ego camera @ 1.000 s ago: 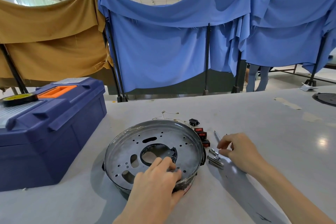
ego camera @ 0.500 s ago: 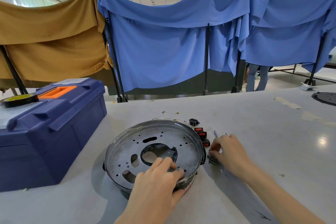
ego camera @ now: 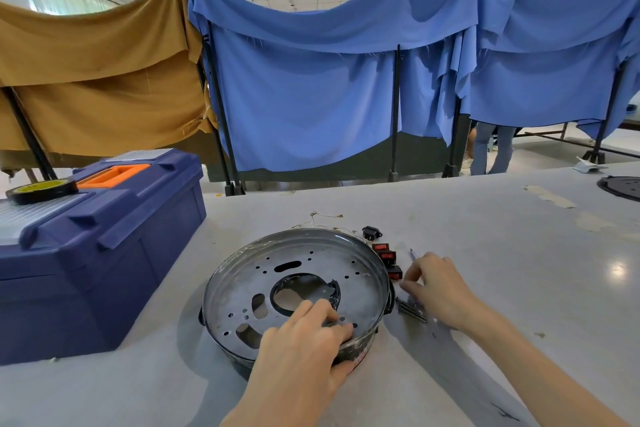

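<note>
Two hands: left hand (ego camera: 300, 345) grips rim of stiff pan (ego camera: 304, 253); right hand (ego camera: 439, 288) curls over small, slippery bolts (ego camera: 412, 310) beside pan, grasp unclear.

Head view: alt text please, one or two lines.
A person's left hand grips the near rim of a perforated round metal base on a grey table, while the right hand reaches small metal pins beside it. Red rocker switches lie just beyond; a blue toolbox stands at left.
</note>
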A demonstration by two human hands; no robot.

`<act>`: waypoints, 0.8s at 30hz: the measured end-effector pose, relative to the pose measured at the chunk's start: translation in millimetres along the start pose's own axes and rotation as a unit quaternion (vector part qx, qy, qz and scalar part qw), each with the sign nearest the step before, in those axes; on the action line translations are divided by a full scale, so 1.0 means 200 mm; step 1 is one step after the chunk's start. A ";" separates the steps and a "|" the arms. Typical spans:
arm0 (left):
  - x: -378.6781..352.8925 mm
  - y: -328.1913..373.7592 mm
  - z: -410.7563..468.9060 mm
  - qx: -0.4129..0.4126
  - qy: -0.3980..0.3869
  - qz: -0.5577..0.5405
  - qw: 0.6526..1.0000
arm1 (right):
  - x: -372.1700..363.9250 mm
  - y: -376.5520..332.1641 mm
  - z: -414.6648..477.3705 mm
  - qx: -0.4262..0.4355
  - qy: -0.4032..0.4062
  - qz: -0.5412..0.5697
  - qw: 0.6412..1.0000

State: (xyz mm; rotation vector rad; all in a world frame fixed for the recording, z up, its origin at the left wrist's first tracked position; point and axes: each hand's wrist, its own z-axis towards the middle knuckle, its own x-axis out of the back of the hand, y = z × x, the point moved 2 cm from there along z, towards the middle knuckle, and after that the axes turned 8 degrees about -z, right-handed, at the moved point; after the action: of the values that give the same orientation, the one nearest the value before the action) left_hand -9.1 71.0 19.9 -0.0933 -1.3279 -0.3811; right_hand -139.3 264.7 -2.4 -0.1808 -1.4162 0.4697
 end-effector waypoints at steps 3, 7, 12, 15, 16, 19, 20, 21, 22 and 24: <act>0.01 0.00 0.00 0.008 -0.008 -0.001 1.000 | 0.07 -0.01 -0.01 -0.012 0.059 0.170 0.984; 0.04 -0.01 0.03 0.033 -0.093 -0.037 0.994 | 0.17 -0.06 -0.05 0.017 0.133 0.301 0.944; 0.13 -0.02 0.05 0.054 -0.083 -0.168 0.981 | 0.19 -0.19 -0.15 0.078 0.076 0.460 0.881; 0.17 -0.03 0.12 0.026 0.069 -0.232 0.970 | 0.18 -0.25 -0.19 0.135 0.023 0.491 0.860; 0.18 -0.03 0.15 0.016 0.113 -0.259 0.959 | 0.18 -0.27 -0.20 0.152 0.010 0.495 0.855; 0.18 -0.03 0.19 0.009 0.142 -0.366 0.920 | 0.18 -0.30 -0.22 0.181 0.006 0.490 0.853; 0.19 -0.03 0.19 0.011 0.143 -0.399 0.906 | 0.18 -0.30 -0.23 0.185 0.011 0.488 0.853; 0.18 -0.03 0.19 0.015 0.143 -0.424 0.894 | 0.17 -0.30 -0.23 0.187 0.015 0.486 0.853; 0.18 -0.04 0.19 0.016 0.146 -0.443 0.885 | 0.17 -0.30 -0.22 0.190 0.019 0.483 0.855; 0.16 -0.04 0.19 0.019 0.154 -0.460 0.875 | 0.16 -0.30 -0.22 0.194 0.023 0.474 0.859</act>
State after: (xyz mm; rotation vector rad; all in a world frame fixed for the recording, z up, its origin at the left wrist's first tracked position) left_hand -41.7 66.7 58.2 0.6387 -0.9857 -1.1246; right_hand -81.7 232.0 43.8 -0.5625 -1.0735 1.5398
